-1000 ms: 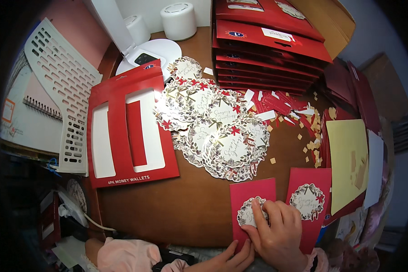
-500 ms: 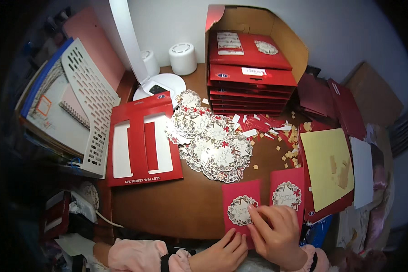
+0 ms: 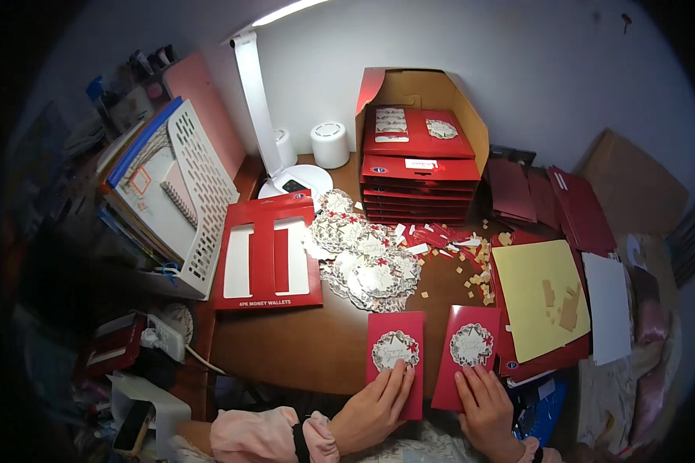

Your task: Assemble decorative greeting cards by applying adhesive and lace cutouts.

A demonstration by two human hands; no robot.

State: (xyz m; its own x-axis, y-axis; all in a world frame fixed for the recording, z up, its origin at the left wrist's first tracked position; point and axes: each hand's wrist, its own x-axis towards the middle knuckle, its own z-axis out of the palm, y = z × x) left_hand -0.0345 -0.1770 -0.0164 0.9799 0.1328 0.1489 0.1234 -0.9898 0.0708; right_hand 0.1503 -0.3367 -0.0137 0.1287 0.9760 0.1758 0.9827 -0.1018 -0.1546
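Observation:
Two red, upright rectangular card wallets lie side by side at the table's front edge, the left wallet [image 3: 395, 322] and the right wallet [image 3: 445, 383]. Each bears a round wreath-shaped tag with script lettering, the left tag [image 3: 394, 347] and the right tag [image 3: 469, 345]. My left hand [image 3: 374, 405] rests on the left wallet, its extended fingers reaching the tag's lower edge. On the lower part of the right wallet lie the outstretched fingers of my right hand [image 3: 488, 413]. Behind them is a heap of similar wreath tags [image 3: 374, 270].
A red windowed package [image 3: 266, 239] lies left of the heap, near a white lamp [image 3: 259, 108] and file rack [image 3: 201, 193]. Boxed red packs [image 3: 417, 170] stand behind. Small adhesive squares [image 3: 483, 278] and a yellow sheet [image 3: 537, 301] are on the right.
My right hand has left the left wallet's tag and moved right onto the other wallet. My left hand has shifted up onto the left wallet. The view has tilted upward.

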